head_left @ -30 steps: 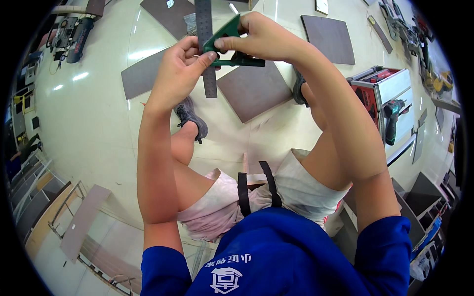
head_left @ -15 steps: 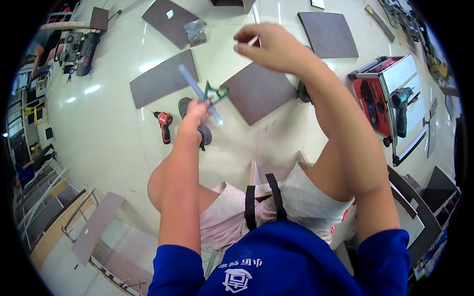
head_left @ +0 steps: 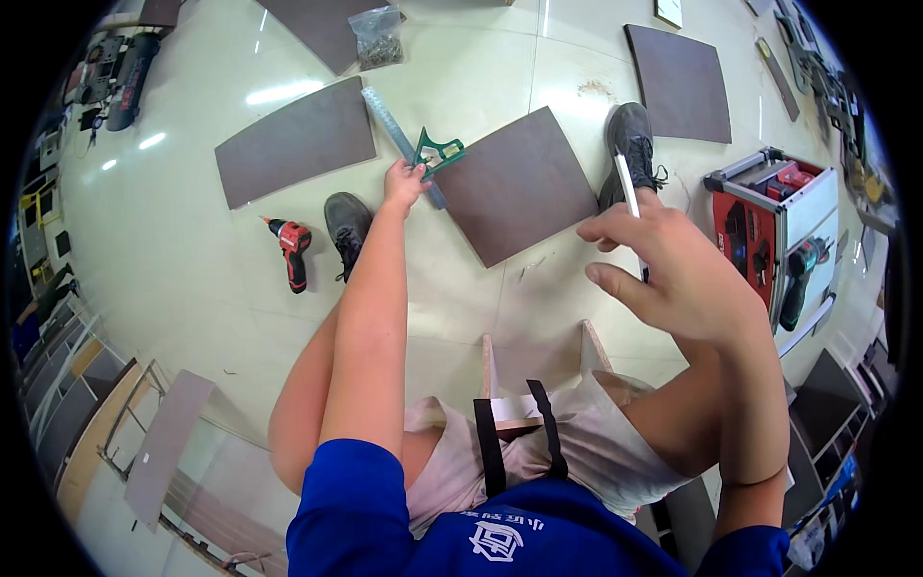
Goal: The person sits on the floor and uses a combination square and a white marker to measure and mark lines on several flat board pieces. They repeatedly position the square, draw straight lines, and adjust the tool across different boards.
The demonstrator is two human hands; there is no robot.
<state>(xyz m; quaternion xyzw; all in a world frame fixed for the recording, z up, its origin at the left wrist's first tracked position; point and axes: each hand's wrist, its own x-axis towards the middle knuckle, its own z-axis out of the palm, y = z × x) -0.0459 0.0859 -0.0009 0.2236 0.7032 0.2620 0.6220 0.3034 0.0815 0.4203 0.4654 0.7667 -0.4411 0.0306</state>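
Observation:
My left hand [head_left: 406, 185] is closed around a combination square [head_left: 387, 123], which has a long steel rule and a green head. The rule slants beside the left corner of a dark brown panel [head_left: 519, 188] lying on the floor, and the green head reaches over that panel's edge. Whether the square touches the panel, I cannot tell. On the right, my right hand [head_left: 673, 264] hovers above the floor near my shoe. A slim white pen-like stick [head_left: 627, 183] pokes up from between its fingers, while the thumb and index finger stay apart.
More brown panels lie around, one at left [head_left: 298, 139] and one at far right [head_left: 679, 82]. A bag of screws [head_left: 378, 38] rests far off. A red drill [head_left: 291, 252] lies left; a green-black drill [head_left: 800, 279] sits on a red, silver-topped machine [head_left: 740, 226].
My right hand has swung from the far middle back toward me and to the right. My left hand still grips the square, now beside the middle panel's corner. The view has shifted too.

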